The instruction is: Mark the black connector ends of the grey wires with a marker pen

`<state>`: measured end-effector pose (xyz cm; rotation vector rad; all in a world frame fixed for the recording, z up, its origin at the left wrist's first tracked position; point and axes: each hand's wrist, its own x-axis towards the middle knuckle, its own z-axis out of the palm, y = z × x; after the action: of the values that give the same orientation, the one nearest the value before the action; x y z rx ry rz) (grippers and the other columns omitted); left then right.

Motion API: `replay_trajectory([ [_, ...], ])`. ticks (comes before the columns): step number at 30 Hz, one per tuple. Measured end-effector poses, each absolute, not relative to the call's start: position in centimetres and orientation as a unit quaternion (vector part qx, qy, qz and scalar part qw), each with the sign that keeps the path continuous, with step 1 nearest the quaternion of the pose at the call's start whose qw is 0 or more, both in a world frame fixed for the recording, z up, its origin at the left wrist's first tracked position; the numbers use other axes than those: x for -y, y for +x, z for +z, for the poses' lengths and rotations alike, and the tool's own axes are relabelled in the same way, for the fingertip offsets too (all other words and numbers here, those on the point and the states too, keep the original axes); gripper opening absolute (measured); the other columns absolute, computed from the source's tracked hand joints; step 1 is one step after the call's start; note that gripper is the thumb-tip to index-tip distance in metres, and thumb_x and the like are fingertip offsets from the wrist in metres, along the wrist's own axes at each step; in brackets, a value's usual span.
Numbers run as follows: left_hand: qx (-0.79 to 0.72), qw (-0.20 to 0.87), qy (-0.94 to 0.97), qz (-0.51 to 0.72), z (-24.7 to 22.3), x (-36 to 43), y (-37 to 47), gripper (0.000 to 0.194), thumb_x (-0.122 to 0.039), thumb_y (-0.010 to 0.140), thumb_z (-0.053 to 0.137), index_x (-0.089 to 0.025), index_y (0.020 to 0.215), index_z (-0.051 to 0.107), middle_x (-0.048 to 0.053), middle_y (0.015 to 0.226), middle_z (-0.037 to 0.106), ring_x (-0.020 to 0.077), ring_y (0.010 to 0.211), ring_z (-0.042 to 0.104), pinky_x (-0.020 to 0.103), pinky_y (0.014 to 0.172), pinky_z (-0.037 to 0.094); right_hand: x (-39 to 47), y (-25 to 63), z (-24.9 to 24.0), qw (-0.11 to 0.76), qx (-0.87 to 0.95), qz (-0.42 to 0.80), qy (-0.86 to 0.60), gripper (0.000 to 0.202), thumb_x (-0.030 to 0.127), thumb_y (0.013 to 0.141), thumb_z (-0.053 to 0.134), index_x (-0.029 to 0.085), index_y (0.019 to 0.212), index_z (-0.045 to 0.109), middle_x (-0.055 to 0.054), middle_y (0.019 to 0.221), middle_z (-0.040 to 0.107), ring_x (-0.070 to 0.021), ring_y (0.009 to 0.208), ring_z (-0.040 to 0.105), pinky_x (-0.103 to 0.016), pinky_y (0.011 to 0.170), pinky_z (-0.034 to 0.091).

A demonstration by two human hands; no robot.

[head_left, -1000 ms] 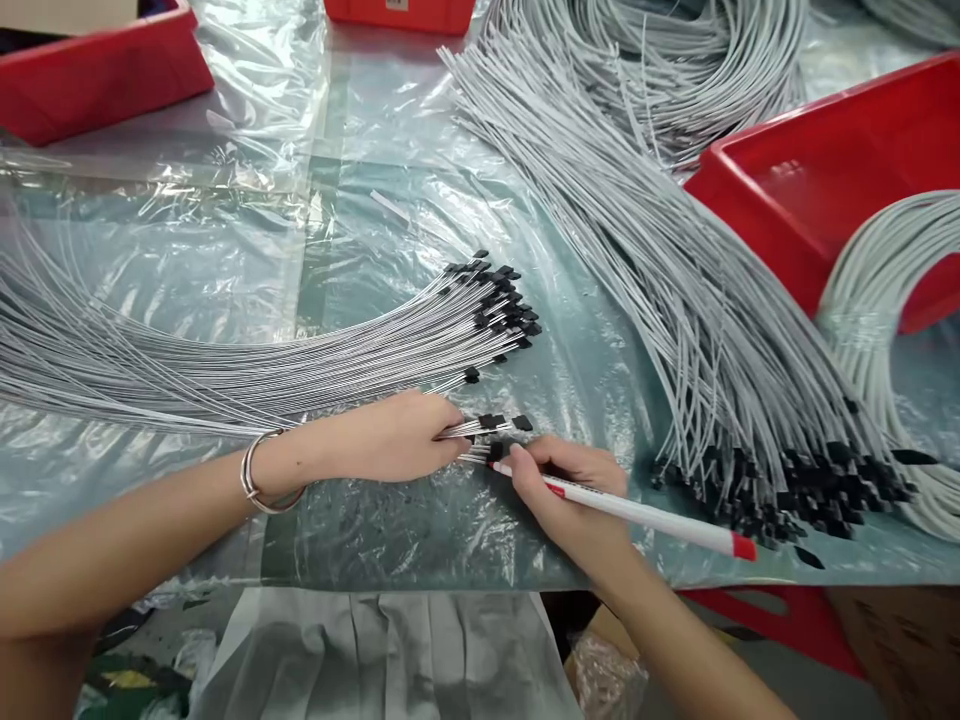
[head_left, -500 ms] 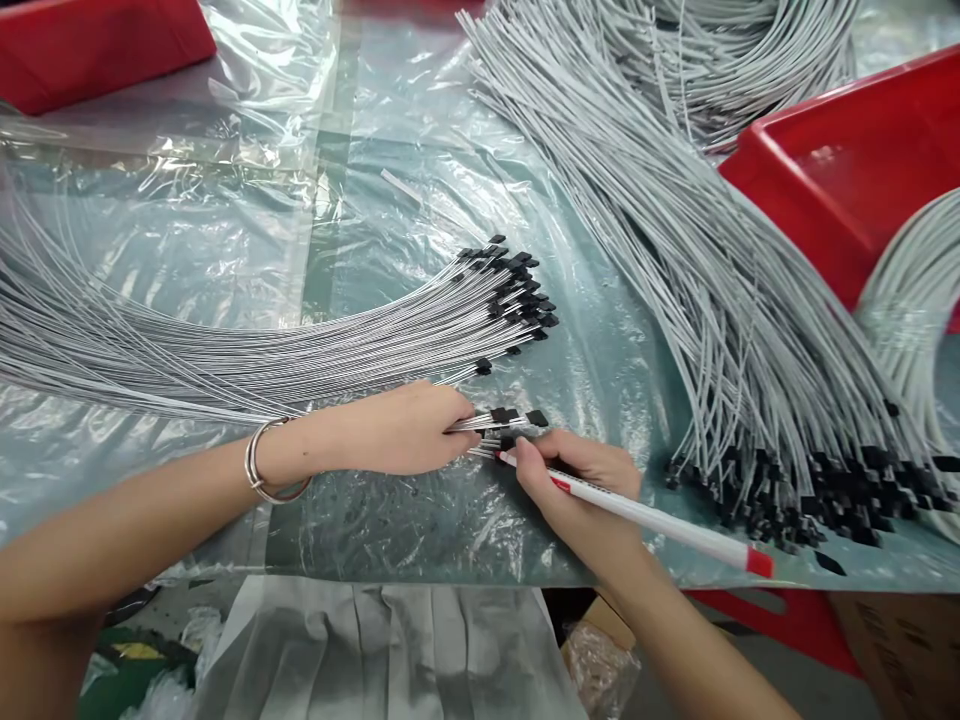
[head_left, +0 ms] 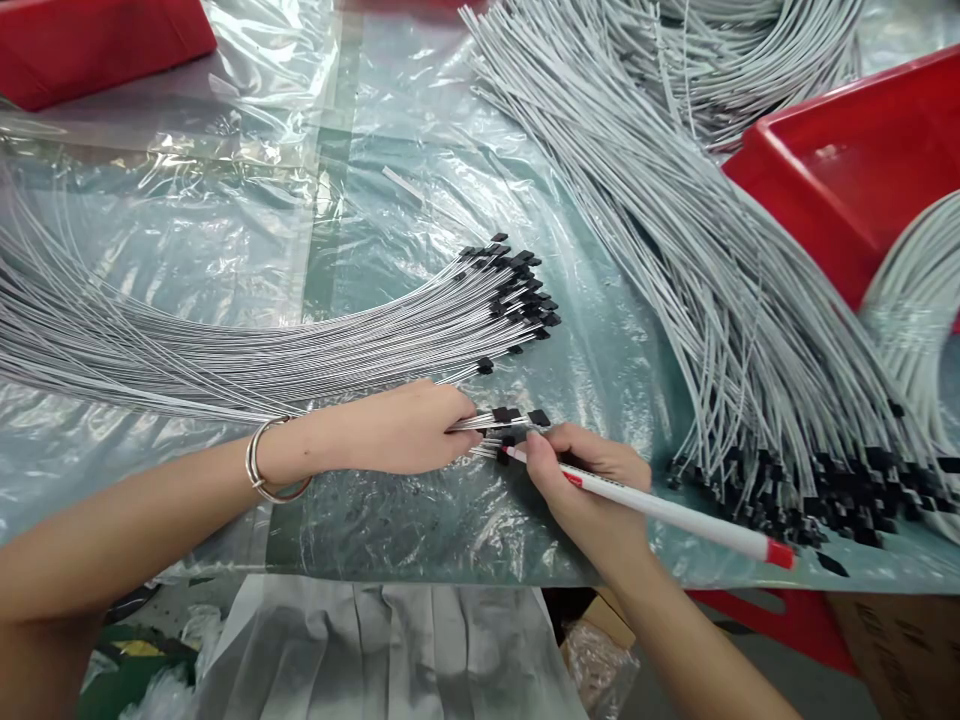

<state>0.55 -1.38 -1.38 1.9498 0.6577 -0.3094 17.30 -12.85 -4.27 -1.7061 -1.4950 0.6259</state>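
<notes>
My left hand (head_left: 416, 428) is closed around a few thin grey cables (head_left: 491, 420), whose black connector ends (head_left: 538, 417) stick out past the fingers. In my right hand (head_left: 589, 480) is a white marker pen (head_left: 667, 510) with a red end cap, held slantwise in a writing grip. The pen's tip lies at the black ends of the lower cables, close to my left fingertips; whether it touches them I cannot tell. Just beyond my left hand lies a larger bundle of grey cables (head_left: 300, 350), its black connectors (head_left: 525, 290) fanned out toward the right.
A thick pile of grey cables (head_left: 660, 230) with black ends crosses the right side. Red bins (head_left: 855, 170) stand at the right and a red bin (head_left: 97, 45) at the back left. Clear plastic sheeting (head_left: 420, 90) covers the table, whose front edge runs below my hands.
My right hand and the marker pen have shifted slightly to the right. My left hand and the cables in it stay almost where they were.
</notes>
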Motion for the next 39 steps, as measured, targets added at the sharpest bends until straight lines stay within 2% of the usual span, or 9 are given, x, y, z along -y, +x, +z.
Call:
replay_trajectory([
  [6,-0.269,0.500,0.813,-0.131,-1.3,1.5,0.7,0.031,-0.035,0.085,0.037,-0.019,0.059,0.032,-0.003,0.048,0.036,0.0091,0.040,0.031,0.027,0.043,0.023,12.8,17.3,-4.4,0.385,0.577,0.240,-0.679,0.031,0.024,0.081,0.055,0.018,0.052,0.047,0.003,0.046,0.037,-0.0093,0.043,0.033,-0.025,0.043,0.026],
  [12,-0.268,0.507,0.806,-0.146,-0.6,1.1,0.7,0.028,-0.032,0.086,0.038,-0.018,0.061,0.039,-0.002,0.052,0.046,0.0086,0.042,0.036,0.025,0.044,0.026,12.9,17.6,-3.9,0.415,0.548,0.274,-0.673,0.029,0.021,0.081,0.054,0.017,0.052,0.055,0.003,0.044,0.045,-0.0094,0.041,0.038,-0.024,0.042,0.029],
  [15,-0.215,0.594,0.746,-0.210,-0.2,0.3,0.3,0.021,-0.025,0.087,0.036,-0.017,0.070,0.045,0.001,0.074,0.060,0.0071,0.047,0.047,0.022,0.045,0.035,13.3,18.0,-4.0,0.476,0.524,0.294,-0.642,0.026,0.017,0.081,0.055,0.018,0.056,0.060,0.002,0.046,0.050,-0.0094,0.041,0.040,-0.023,0.041,0.029],
  [17,-0.190,0.640,0.705,-0.239,0.0,-0.2,0.1,0.017,-0.023,0.087,0.036,-0.016,0.077,0.047,0.003,0.085,0.062,0.0080,0.055,0.055,0.020,0.048,0.041,13.6,18.2,-4.3,0.538,0.512,0.319,-0.589,0.024,0.014,0.081,0.053,0.019,0.059,0.062,0.003,0.047,0.050,-0.0095,0.041,0.040,-0.024,0.042,0.030],
  [19,-0.196,0.644,0.704,-0.226,0.0,-0.4,-0.1,0.017,-0.025,0.087,0.038,-0.016,0.077,0.047,0.004,0.081,0.062,0.0092,0.059,0.057,0.019,0.051,0.043,13.8,18.3,-4.5,0.589,0.511,0.345,-0.523,0.024,0.015,0.083,0.051,0.019,0.063,0.064,0.003,0.046,0.047,-0.0097,0.041,0.039,-0.025,0.043,0.030],
  [23,-0.231,0.570,0.777,-0.131,-0.2,0.1,-0.1,0.024,-0.030,0.084,0.045,-0.015,0.066,0.049,0.001,0.064,0.058,0.0079,0.054,0.053,0.018,0.047,0.038,13.8,18.4,-4.7,0.646,0.508,0.340,-0.458,0.025,0.020,0.086,0.049,0.018,0.067,0.065,0.002,0.046,0.044,-0.0105,0.040,0.038,-0.026,0.042,0.028],
  [27,-0.269,0.620,0.727,-0.121,-0.6,0.7,0.1,0.027,-0.036,0.084,0.047,-0.015,0.067,0.052,0.002,0.069,0.063,0.0102,0.059,0.060,0.017,0.048,0.045,13.5,18.4,-4.6,0.679,0.485,0.290,-0.468,0.017,0.018,0.084,0.053,0.018,0.069,0.063,0.002,0.049,0.045,-0.0109,0.041,0.039,-0.027,0.042,0.030],
  [33,-0.227,0.647,0.719,-0.118,-1.7,1.3,0.1,0.030,-0.041,0.086,0.044,-0.016,0.072,0.052,0.002,0.070,0.062,0.0127,0.070,0.063,0.019,0.055,0.050,13.4,18.7,-4.2,0.674,0.525,0.225,-0.469,0.005,0.015,0.076,0.060,0.018,0.075,0.064,-0.001,0.060,0.053,-0.0151,0.055,0.048,-0.030,0.052,0.036],
  [39,-0.257,0.637,0.717,-0.118,-1.8,1.9,0.6,0.027,-0.039,0.085,0.046,-0.017,0.070,0.047,0.000,0.068,0.060,0.0121,0.063,0.063,0.017,0.049,0.045,14.0,18.6,-3.7,0.598,0.542,0.287,-0.516,0.016,0.012,0.081,0.052,0.018,0.072,0.063,0.000,0.058,0.056,-0.0138,0.052,0.051,-0.027,0.051,0.038],
])
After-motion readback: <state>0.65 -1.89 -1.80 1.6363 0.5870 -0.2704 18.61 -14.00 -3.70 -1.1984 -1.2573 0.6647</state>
